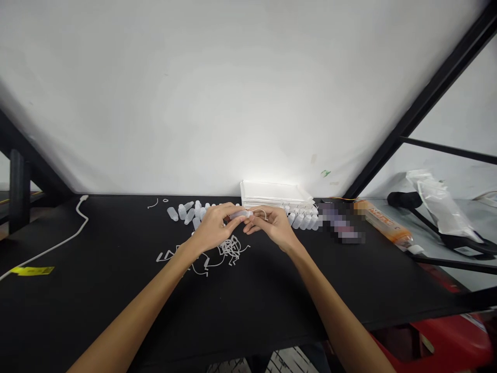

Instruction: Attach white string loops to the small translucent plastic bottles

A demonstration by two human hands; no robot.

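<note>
The person's two hands are close together over the tabletop, fingertips nearly meeting. The left hand (pixel 212 226) pinches a small translucent plastic bottle (pixel 238 214) lying on its side, and the right hand (pixel 269 226) grips its other end. A thin white plastic loop (pixel 264 213) curves up by the right hand's fingers, though I can't quite tell from here how it joins the bottle.

Right below the hands sits a tangle of thin white plastic strips (pixel 231 248) on the black tabletop (pixel 116 311). More small translucent bottles (pixel 182 211) lie loose just beyond the left hand, while others stand in a tight row (pixel 305 221) beyond the right hand, against a stack of white trays (pixel 272 194). Off to the left are a short white curl (pixel 153 204) and a tiny ring (pixel 165 200).

Farther left, a white cable (pixel 79 223) snakes across the tabletop near a strip of yellow tape (pixel 31 270). To the right there's a pixelated, unreadable patch (pixel 341 223), then an orange-labelled tube (pixel 382 225). Past that, a clear plastic bag (pixel 438 207) lies beside a black handle. A black metal frame (pixel 427 98) slants up against the white wall (pixel 194 93), and something red (pixel 446 342) shows below the tabletop's right edge.
</note>
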